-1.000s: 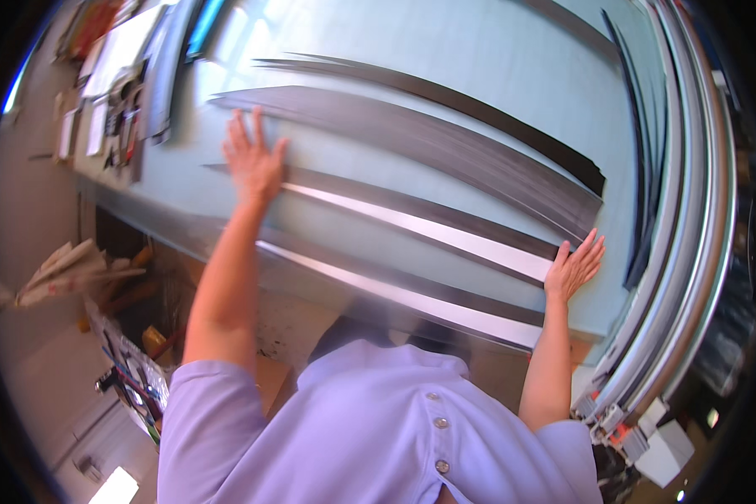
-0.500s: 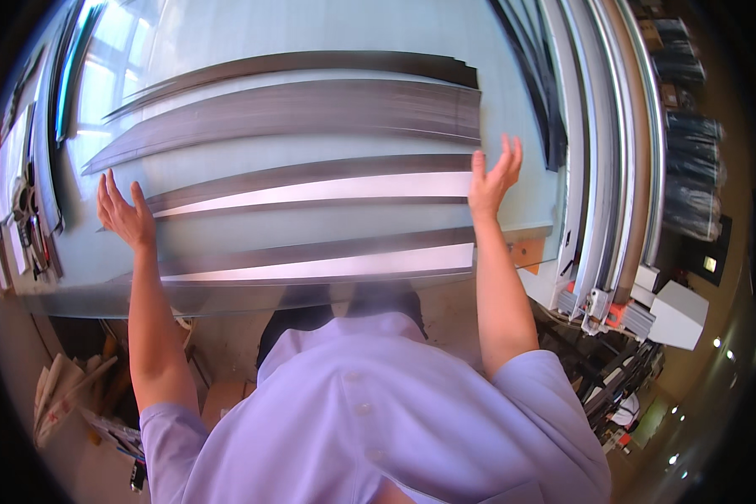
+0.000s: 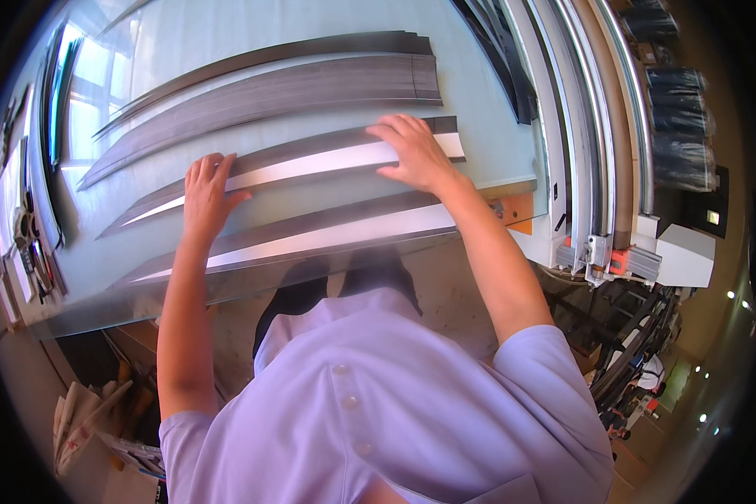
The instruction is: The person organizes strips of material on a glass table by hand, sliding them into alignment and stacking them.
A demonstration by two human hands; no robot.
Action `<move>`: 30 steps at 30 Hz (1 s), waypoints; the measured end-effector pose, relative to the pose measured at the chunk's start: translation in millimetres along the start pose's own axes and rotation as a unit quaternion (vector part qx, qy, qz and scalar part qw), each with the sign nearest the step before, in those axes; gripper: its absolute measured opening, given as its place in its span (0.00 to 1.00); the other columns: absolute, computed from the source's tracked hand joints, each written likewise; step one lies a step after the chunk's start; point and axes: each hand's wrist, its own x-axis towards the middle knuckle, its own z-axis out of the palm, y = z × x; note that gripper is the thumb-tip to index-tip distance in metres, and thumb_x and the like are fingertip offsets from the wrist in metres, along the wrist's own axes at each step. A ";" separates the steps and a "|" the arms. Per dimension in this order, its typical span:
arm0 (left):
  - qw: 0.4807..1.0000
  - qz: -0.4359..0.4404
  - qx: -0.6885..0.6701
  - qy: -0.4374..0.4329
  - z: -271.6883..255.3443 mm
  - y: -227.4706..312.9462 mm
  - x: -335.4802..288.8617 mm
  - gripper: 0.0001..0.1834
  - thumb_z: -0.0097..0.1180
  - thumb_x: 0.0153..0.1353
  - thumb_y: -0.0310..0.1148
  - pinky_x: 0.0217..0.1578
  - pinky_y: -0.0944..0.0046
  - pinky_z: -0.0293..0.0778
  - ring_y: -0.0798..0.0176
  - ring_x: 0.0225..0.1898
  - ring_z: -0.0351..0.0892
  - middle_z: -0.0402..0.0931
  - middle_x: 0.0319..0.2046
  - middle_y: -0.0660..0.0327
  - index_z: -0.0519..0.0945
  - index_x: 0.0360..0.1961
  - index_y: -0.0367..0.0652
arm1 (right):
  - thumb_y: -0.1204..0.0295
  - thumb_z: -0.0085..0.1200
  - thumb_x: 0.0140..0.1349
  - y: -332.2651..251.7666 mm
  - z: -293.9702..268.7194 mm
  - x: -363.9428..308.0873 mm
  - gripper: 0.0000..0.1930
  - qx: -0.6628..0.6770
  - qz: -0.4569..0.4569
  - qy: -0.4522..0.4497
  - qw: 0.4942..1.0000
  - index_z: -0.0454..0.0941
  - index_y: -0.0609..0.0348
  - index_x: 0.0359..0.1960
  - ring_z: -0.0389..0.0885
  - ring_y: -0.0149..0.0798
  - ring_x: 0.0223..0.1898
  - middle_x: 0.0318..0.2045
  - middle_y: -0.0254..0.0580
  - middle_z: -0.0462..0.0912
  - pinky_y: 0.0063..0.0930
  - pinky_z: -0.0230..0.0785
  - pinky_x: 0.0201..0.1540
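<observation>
Grey-and-white tapered strip [image 3: 311,167] is on the glossy tabletop [image 3: 489,105], L hand [image 3: 212,197] & R hand [image 3: 416,155] over it, thumbs apart from fingers; can't tell from here if they're gripping. Uneven push could prob skew it into the nearer strip [image 3: 328,238] imo.

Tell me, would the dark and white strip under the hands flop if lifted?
The strip would probably bend, since it looks long and thin. It's likely light, being so flat. Pushed, it might slide, because the table looks shiny.
</observation>
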 end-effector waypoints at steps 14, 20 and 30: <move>0.998 -0.026 -0.009 -0.063 -8.1 34.8 -125.5 0.48 0.75 0.40 0.38 0.61 0.45 0.66 0.42 0.61 0.69 0.71 0.58 0.51 0.71 0.66 0.42 | 0.65 0.74 0.47 -84.5 29.9 -105.1 0.33 -0.008 0.074 -0.063 0.995 0.74 0.54 0.56 0.62 0.51 0.70 0.66 0.50 0.67 0.51 0.52 0.73; 0.996 -0.001 -0.023 -0.091 -35.1 59.4 -94.6 0.51 0.77 0.36 0.31 0.61 0.46 0.67 0.44 0.61 0.69 0.71 0.59 0.53 0.70 0.67 0.44 | 0.71 0.68 0.52 -74.7 27.9 -133.7 0.27 0.062 0.264 0.157 0.949 0.76 0.58 0.56 0.69 0.56 0.63 0.62 0.53 0.70 0.49 0.60 0.66; 0.988 -0.026 -0.051 -0.144 -25.0 51.6 -86.9 0.53 0.76 0.35 0.26 0.60 0.48 0.67 0.44 0.60 0.69 0.72 0.59 0.54 0.69 0.69 0.46 | 0.72 0.68 0.54 -35.8 20.5 -179.6 0.27 0.123 0.457 0.164 0.865 0.72 0.63 0.55 0.74 0.47 0.59 0.61 0.52 0.70 0.41 0.69 0.61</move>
